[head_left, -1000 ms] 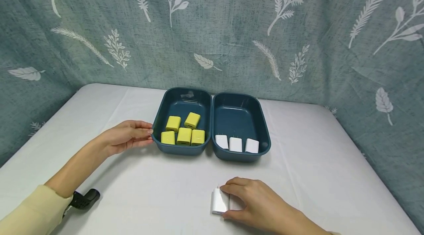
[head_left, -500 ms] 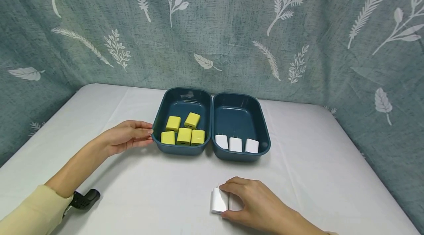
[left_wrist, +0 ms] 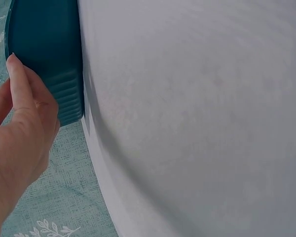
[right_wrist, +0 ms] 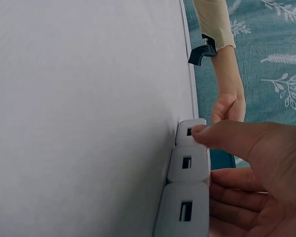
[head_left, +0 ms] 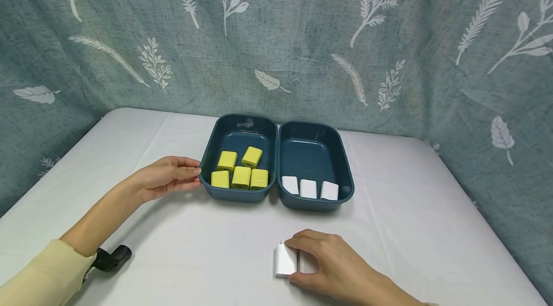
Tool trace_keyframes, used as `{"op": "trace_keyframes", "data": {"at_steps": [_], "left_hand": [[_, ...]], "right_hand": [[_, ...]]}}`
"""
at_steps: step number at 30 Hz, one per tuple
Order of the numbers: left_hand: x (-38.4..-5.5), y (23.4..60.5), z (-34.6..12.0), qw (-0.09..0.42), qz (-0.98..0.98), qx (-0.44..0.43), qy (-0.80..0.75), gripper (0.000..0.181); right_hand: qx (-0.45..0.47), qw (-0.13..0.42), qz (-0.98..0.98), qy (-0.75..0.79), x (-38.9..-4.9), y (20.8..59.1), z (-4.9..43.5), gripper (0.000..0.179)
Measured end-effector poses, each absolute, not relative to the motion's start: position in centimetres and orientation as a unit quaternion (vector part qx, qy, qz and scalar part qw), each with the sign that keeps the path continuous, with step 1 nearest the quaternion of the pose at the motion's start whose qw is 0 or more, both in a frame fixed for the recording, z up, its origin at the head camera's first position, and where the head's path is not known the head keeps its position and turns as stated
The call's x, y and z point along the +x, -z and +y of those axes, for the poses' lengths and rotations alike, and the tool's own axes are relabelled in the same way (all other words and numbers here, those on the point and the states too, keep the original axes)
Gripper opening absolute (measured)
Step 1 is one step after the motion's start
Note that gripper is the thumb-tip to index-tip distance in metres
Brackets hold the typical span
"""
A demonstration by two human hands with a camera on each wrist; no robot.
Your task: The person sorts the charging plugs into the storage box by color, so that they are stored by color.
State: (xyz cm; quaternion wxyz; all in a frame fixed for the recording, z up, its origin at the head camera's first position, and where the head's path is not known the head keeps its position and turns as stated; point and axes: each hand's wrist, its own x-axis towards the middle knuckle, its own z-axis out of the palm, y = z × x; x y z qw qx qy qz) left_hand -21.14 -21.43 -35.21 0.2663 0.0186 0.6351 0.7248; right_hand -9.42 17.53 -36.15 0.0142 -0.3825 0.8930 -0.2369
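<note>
My left hand (head_left: 170, 179) has its fingertips at the left outer wall and rim of a dark blue bin (head_left: 236, 195). Yellow USB charger blocks (head_left: 241, 177), several of them, lie in that bin. Below the bins my right hand (head_left: 332, 263) pinches a white USB charger (head_left: 285, 260) by its front and back ends, its prongs facing the bins. From the right wrist the thumb (right_wrist: 227, 136) lies over the port of the far charger (right_wrist: 185, 128), with two more chargers (right_wrist: 186, 163) lined up beside it; in the head view my hand mostly hides these.
A second dark blue bin (head_left: 317, 204) stands against the first one's right side, holding three white chargers (head_left: 308, 189) along its near wall. Both sit on a white-covered table (head_left: 194, 258), with a leaf-patterned curtain (head_left: 302, 32) behind. A black wrist device (head_left: 113, 258) hangs under the left sleeve.
The pinched white charger has shifted very slightly left with the right fingertips. My left hand and both bins stay as they were.
</note>
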Motion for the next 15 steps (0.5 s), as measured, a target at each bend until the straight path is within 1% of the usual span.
{"op": "trace_keyframes", "data": {"at_steps": [15], "left_hand": [[-21.03,35.00,-21.38,0.268,0.633,0.016,-0.726,0.040]], "right_hand": [[-0.400,-0.019,0.870,0.288,-9.75,35.47,18.34,0.045]]}}
